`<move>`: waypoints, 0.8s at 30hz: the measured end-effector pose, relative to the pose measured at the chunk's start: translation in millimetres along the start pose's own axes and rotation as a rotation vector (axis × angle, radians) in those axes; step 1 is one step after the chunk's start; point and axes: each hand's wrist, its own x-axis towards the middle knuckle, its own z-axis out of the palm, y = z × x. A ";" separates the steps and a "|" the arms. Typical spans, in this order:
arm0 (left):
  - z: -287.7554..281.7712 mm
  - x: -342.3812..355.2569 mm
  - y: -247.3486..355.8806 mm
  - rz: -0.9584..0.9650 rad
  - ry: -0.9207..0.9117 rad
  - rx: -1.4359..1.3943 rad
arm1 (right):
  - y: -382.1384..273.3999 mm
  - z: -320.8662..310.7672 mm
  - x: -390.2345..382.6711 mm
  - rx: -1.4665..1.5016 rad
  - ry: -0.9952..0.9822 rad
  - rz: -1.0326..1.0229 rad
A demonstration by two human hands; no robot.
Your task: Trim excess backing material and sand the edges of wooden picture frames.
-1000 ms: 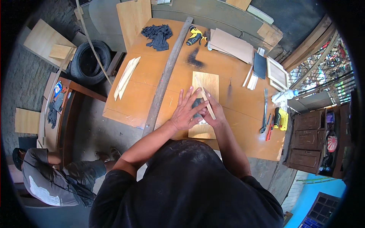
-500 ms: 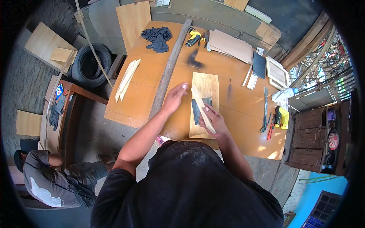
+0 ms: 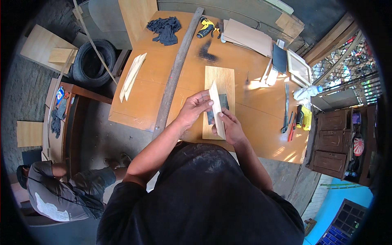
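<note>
I grasp 1 wooden strip (image 3: pixel 216 108) with my left hand (image 3: pixel 194 110) and right hand (image 3: pixel 231 127); 1 cabinet (image 3: pixel 330 139) contains 1 red-and-white item (image 3: pixel 358 147).

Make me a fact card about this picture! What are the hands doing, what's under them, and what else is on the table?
Left hand: thumb and fingers at the upper part of a pale wood strip
Right hand: gripping the strip's lower part
Below the hands: a wood board with a dark sheet on it
Table: orange-brown
Left side of table: more pale strips
Far side: black cloth, yellow-and-black power tool
Across the table: long dark beam
</note>
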 end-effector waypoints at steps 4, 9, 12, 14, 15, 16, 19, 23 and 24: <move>-2.0 -3.1 0.6 0.015 -0.051 0.009 | -4.0 -2.8 -0.4 0.247 -0.066 0.126; -3.5 1.2 2.1 0.010 -0.023 -0.021 | -3.8 -3.5 2.6 0.249 -0.099 0.145; -5.4 4.2 2.0 0.006 0.026 -0.005 | -0.8 -3.1 2.7 0.240 -0.086 0.136; -8.9 8.1 -0.6 -0.014 0.062 -0.029 | 0.3 -0.3 4.4 0.090 -0.012 0.099; -10.1 8.2 -2.4 -0.014 0.063 -0.030 | 0.7 1.3 5.2 0.089 -0.012 0.100; -10.0 8.0 -2.4 -0.027 0.083 -0.033 | 1.4 2.6 6.3 -0.020 0.009 0.067; -5.9 6.7 -0.8 -0.033 0.122 -0.024 | 1.2 7.4 7.8 -0.188 0.102 0.046; -4.6 5.4 -1.8 0.021 0.109 0.011 | 3.3 9.5 8.6 -0.300 0.215 0.022; -4.3 5.5 -3.6 0.020 0.109 0.011 | 4.2 7.3 9.2 -0.300 0.216 0.023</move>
